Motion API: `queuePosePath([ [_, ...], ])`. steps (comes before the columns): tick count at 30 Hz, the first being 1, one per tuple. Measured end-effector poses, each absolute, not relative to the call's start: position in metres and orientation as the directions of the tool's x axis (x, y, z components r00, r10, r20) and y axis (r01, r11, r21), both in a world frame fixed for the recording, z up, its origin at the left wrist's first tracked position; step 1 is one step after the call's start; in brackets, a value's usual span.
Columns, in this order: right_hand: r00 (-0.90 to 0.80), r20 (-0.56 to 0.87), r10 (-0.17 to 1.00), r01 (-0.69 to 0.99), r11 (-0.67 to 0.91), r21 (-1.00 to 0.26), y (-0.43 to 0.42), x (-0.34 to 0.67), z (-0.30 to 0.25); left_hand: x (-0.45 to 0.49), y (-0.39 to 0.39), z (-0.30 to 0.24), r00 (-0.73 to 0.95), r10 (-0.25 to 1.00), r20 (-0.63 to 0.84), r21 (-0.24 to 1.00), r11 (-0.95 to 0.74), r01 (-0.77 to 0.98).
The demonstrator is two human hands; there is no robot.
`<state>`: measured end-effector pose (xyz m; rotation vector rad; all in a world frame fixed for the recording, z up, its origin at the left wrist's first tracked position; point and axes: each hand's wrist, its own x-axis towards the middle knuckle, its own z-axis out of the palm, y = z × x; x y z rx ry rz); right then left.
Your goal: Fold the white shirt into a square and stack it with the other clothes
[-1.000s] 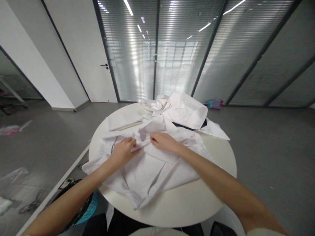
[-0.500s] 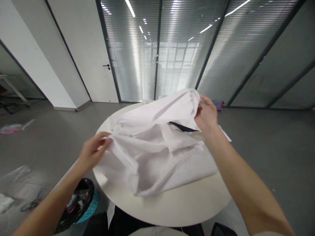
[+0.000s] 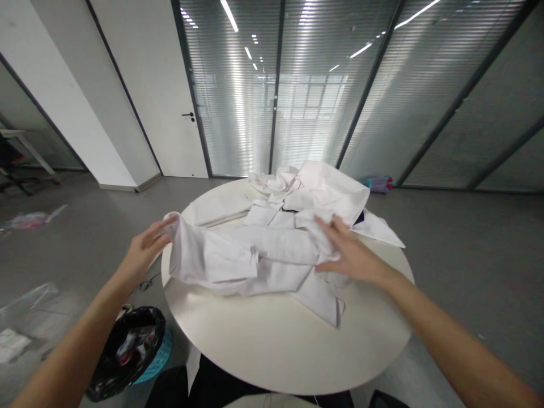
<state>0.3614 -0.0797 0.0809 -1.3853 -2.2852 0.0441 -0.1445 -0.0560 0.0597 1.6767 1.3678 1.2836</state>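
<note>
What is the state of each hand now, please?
Left hand: open, fingers at the edge of the white garment.
Right hand: open, flat on the white garment.

Left hand (image 3: 142, 249): arm extended forward from lower left, fingers spread and slightly curled, grip not closed. Right hand (image 3: 349, 254): arm extended from lower right, palm down, fingers (image 3: 329, 226) straight and splayed, lying flat, grip open.

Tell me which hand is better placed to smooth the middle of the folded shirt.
Probably the right hand: it lies flat and open on the shirt near its middle. The left hand is out at the shirt's left edge, fingers on the cloth beyond the table rim.
</note>
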Motion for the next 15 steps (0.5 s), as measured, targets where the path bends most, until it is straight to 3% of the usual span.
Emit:
queuePosePath([
  [1, -0.462, 0.212, 0.861, 0.837, 0.502, -0.217, -0.083, 0.347, 0.068, -0.126, -0.055, 0.059, 0.138, 0.945, 0.298, 0.835, -0.328, 0.443],
  [3, -0.491, 0.061, 0.869, 0.853, 0.493, -0.172, -0.084, 0.328, 0.050, -0.087, -0.055, 0.054, 0.392, 0.884, 0.256, 0.664, -0.455, 0.593],
  [5, -0.491, 0.043, 0.870, 0.846, 0.487, -0.217, -0.080, 0.319, 0.045, -0.048, -0.056, 0.045, 0.547, 0.820, 0.169, 0.485, -0.553, 0.678],
  [7, -0.482, 0.111, 0.869, 0.786, 0.485, -0.385, -0.076, 0.315, 0.050, -0.013, -0.059, 0.034, 0.621, 0.773, 0.133, 0.393, -0.616, 0.683],
  [9, -0.419, 0.249, 0.873, 0.633, 0.478, -0.610, -0.075, 0.309, 0.062, 0.018, -0.060, 0.028, 0.653, 0.731, 0.199, 0.441, -0.662, 0.606],
  [11, -0.367, 0.359, 0.858, 0.418, 0.497, -0.761, -0.078, 0.300, 0.074, 0.044, -0.058, 0.030, 0.618, 0.686, 0.383, 0.550, -0.707, 0.444],
  [13, -0.392, 0.418, 0.820, 0.265, 0.536, -0.802, -0.082, 0.290, 0.085, 0.063, -0.054, 0.039, 0.486, 0.647, 0.588, 0.613, -0.748, 0.255],
  [15, -0.365, 0.492, 0.791, 0.232, 0.589, -0.774, -0.085, 0.281, 0.093, 0.074, -0.049, 0.052, 0.280, 0.648, 0.708, 0.641, -0.756, 0.131],
])
